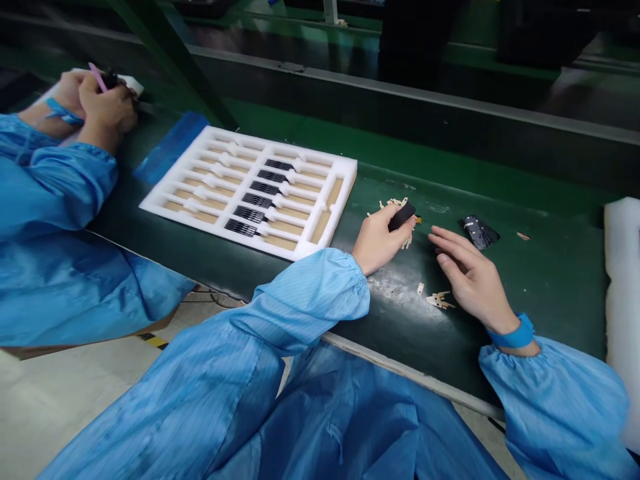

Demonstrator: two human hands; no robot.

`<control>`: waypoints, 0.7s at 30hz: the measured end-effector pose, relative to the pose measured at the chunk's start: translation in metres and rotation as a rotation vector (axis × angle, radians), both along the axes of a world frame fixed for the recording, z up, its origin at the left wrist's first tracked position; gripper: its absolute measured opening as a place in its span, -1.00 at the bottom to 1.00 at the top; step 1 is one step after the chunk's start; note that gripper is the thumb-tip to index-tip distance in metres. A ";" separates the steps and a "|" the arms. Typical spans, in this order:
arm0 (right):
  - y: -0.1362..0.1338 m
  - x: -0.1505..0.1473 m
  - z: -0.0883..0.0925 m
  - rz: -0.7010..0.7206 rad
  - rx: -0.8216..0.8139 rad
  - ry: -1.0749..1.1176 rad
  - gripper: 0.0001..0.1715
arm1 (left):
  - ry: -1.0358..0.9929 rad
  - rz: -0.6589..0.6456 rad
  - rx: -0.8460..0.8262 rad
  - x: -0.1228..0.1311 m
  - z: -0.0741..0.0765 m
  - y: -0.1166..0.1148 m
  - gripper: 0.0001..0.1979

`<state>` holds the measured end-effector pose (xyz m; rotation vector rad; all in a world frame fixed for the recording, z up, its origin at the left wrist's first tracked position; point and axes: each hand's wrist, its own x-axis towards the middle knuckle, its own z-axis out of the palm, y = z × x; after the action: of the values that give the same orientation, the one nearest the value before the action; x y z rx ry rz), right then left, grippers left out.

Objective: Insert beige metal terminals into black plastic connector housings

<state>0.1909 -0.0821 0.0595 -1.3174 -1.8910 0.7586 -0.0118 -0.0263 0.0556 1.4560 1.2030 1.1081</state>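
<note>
My left hand [379, 241] is closed around a small black plastic part [401, 217], its fingers wrapped on the near side. Beneath and behind that hand lies a scatter of small pale cream pieces [407, 241]. My right hand [470, 277], with a blue band [515, 333] at the wrist, hovers low over the table with its fingers stretched out and nothing between them. Just beyond it rests a dark part [479, 232] with light spots. Closer to me sits a second little heap of cream pieces [440, 300], with a single one [421, 289] beside it.
A white foam tray [300, 248] to the left holds several black slotted parts [265, 188] in its slots. Behind it lies a blue sheet [173, 147]. A co-worker's hands [107, 110] are at far left. White foam [623, 300] stands at the right edge.
</note>
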 end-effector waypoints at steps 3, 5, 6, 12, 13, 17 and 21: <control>-0.004 0.005 0.008 -0.046 -0.114 0.001 -0.69 | -0.003 -0.006 0.007 0.000 -0.001 0.000 -0.83; -0.007 0.008 0.014 -0.010 -0.198 0.000 -0.69 | -0.001 -0.012 0.016 0.000 -0.001 0.000 -0.82; -0.009 0.009 0.015 0.037 -0.218 -0.006 -0.70 | -0.003 -0.015 0.021 0.000 -0.001 0.000 -0.82; -0.011 0.003 0.006 0.266 -0.078 -0.184 -0.74 | -0.011 -0.021 0.023 0.000 0.002 -0.003 -0.84; -0.010 0.002 0.004 0.254 -0.030 -0.213 -0.73 | -0.006 -0.021 0.022 0.000 0.002 -0.003 -0.84; -0.009 0.000 -0.002 0.182 0.063 -0.178 -0.49 | 0.004 -0.025 0.024 0.001 0.002 -0.003 -0.87; -0.008 0.001 -0.002 -0.029 0.100 -0.067 -0.53 | 0.028 -0.037 0.030 0.000 0.001 -0.002 -0.84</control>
<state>0.1922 -0.0899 0.0572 -1.3196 -1.9329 0.6043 -0.0113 -0.0279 0.0561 1.5155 1.1793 1.0884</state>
